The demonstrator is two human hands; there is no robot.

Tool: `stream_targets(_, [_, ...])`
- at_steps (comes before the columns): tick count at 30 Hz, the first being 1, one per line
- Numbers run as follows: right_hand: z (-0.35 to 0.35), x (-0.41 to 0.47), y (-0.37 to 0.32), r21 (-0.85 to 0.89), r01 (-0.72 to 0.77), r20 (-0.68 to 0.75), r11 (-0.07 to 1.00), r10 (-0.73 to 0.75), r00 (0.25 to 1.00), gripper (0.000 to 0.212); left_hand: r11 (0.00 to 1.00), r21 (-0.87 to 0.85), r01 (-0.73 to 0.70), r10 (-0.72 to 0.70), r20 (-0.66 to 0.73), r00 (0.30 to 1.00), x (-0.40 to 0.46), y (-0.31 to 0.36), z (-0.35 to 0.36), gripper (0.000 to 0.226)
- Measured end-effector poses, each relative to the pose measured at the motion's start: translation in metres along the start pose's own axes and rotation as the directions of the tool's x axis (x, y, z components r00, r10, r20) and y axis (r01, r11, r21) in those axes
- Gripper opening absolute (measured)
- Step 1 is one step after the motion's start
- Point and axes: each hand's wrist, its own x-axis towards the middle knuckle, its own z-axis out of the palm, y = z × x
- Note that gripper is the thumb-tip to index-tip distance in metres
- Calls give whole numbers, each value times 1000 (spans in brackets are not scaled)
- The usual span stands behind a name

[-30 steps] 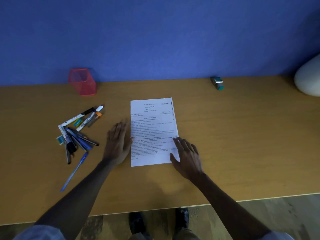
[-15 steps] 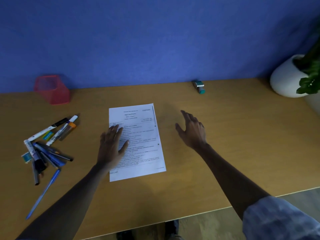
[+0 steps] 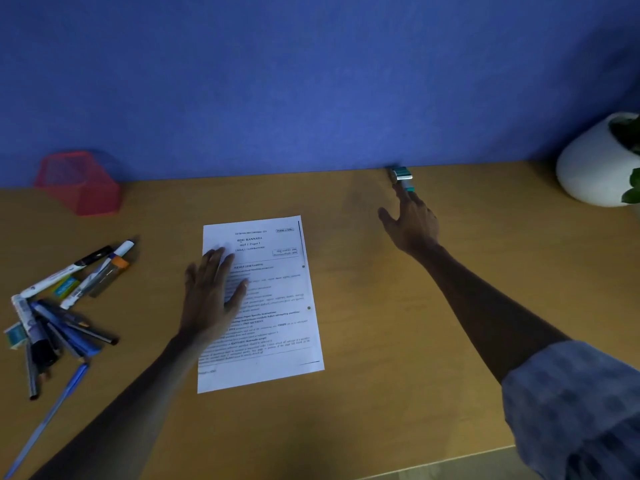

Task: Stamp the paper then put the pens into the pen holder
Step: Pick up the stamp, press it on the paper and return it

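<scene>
A printed sheet of paper (image 3: 273, 306) lies in the middle of the wooden desk (image 3: 381, 341). My left hand (image 3: 213, 292) lies flat on the sheet's left half, fingers straight. A small teal and silver stamp (image 3: 401, 176) stands at the desk's back edge against the blue wall. My right hand (image 3: 410, 220) is stretched out toward it with open fingers, fingertips just at its base, holding nothing. A pile of several pens and markers (image 3: 62, 306) lies at the left. The red mesh pen holder (image 3: 81, 183) stands at the back left.
A white round plant pot (image 3: 592, 164) with green leaves stands at the back right corner. The desk's front edge runs along the bottom right, with floor beyond it. A blue wall closes the back.
My right hand left the paper's lower right corner and reached forward and right to the stamp. My left hand slid from beside the paper onto its left half. The view turned right.
</scene>
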Motion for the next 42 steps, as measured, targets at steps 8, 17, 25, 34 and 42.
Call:
stream_targets(8, [6, 45, 27, 76, -110, -31, 991, 113, 993, 56, 1000, 5, 1, -1, -16, 1000, 15, 2, 2, 60])
stream_targets(17, [28, 67, 46, 87, -223, -76, 971, 230, 970, 40, 999, -44, 27, -27, -11, 1000, 14, -2, 3, 62])
stream_targets(25, [33, 77, 45, 109, -256, -136, 961, 269, 953, 38, 1000, -23, 6, -5, 12, 1000, 13, -6, 7, 60])
stream_targets(34, [19, 57, 39, 272, -117, -236, 955, 184, 954, 28, 999, 36, 19, -20, 47, 999, 11, -6, 9, 61])
stream_targets(42, [-5, 18, 31, 372, -20, -291, 928, 138, 947, 33, 999, 31, 40, -42, 79, 996, 11, -4, 7, 64])
